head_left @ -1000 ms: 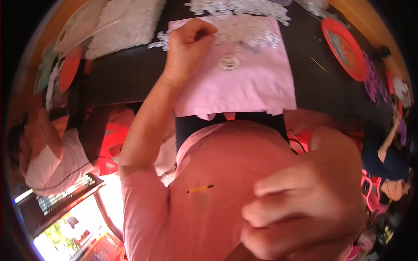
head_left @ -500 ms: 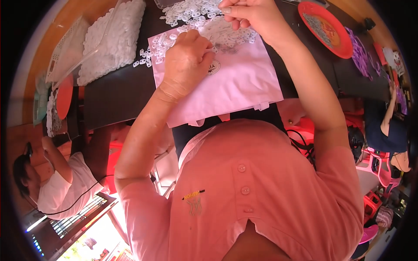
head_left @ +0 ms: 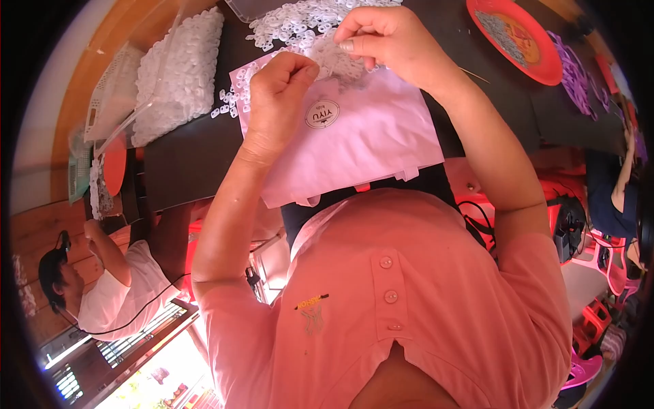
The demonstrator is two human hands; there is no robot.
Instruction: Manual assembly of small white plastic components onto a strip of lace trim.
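A pink cloth bag [head_left: 368, 146] with short handles and a round printed mark lies over the near edge of the dark table. On its far part and beyond spreads a pile of small white plastic pieces [head_left: 289, 26] with holes in them. Above the bag's left half is my left hand [head_left: 278, 95], its fingers curled and the thumb pressed to the forefinger; anything inside is hidden. My right hand [head_left: 392, 44] hovers over the right of the pile, thumb and forefinger bent toward each other. Whatever is between these fingertips is too small to make out.
A clear bulging bag of white pieces [head_left: 178, 78] stands at the left on the dark table [head_left: 180, 163]. At the far right are a red plate [head_left: 553, 71] with small grey parts and purple strips [head_left: 572, 75]. Other people sit at left and right.
My left hand has shifted slightly left, uncovering the bag's round mark. My right hand has come down nearer to me, and the whole view has turned a little.
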